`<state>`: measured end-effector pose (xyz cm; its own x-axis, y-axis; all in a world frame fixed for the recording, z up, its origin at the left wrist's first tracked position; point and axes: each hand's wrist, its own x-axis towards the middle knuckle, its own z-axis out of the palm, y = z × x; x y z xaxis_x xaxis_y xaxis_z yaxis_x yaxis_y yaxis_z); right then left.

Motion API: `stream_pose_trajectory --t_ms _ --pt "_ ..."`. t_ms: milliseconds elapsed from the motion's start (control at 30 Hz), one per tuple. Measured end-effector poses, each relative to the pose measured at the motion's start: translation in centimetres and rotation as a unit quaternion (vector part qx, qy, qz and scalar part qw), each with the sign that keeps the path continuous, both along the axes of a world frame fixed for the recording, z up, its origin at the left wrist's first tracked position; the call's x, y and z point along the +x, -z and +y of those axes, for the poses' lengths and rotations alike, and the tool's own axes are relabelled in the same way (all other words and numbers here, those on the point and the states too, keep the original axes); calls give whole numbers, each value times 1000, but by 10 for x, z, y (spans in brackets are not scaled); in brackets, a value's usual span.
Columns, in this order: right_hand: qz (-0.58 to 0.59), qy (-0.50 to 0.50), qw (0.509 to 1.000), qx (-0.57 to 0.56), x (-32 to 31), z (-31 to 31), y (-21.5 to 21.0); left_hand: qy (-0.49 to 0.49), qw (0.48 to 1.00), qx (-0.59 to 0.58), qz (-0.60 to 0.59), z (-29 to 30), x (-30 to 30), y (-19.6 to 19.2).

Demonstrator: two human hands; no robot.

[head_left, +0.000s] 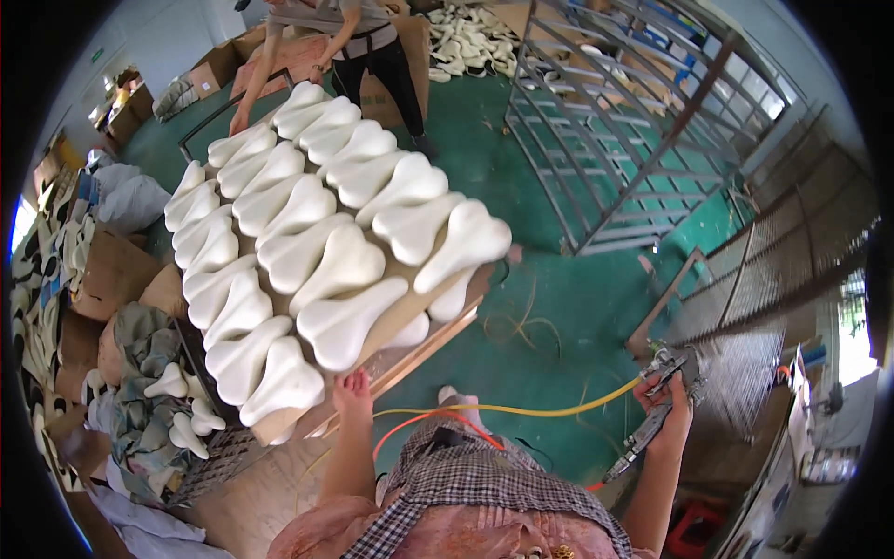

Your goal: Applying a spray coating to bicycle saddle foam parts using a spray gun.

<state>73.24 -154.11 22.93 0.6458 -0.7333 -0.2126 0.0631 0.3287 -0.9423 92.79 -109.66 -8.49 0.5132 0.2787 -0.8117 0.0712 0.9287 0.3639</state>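
Rows of white foam bicycle saddles (346, 326) cover a stacked load of boards (396, 365) in front of me, on the left. My left hand (353, 393) is at the near edge of these boards, fingers curled against it. At the right, my right hand (674, 421) grips a metal spray gun (643, 436). A yellow hose (559, 411) runs leftward from the gun's top, and an orange hose (396, 425) loops past my apron. Across the load, a co-worker (358, 42) leans in with one hand low by its far left corner.
A grey metal rack (605, 177) stands at the far right. Nearer on that side is a tilted wire mesh panel (792, 252). Cardboard boxes (112, 270) and loose saddles (170, 382) crowd the left. More white saddles (470, 39) are heaped at the back. The floor (466, 116) is green.
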Motion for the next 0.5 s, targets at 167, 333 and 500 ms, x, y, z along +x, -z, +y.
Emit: stream_pose_trajectory --t_ms 167,333,500 --pt "-11 -56 998 -15 93 -39 4 -65 998 16 2 -22 24 -29" --pt "4 -143 990 19 163 -45 12 -95 994 18 47 21 12 -1" --pt "-11 -198 979 41 202 -79 31 -65 992 43 95 -20 -6 -51"
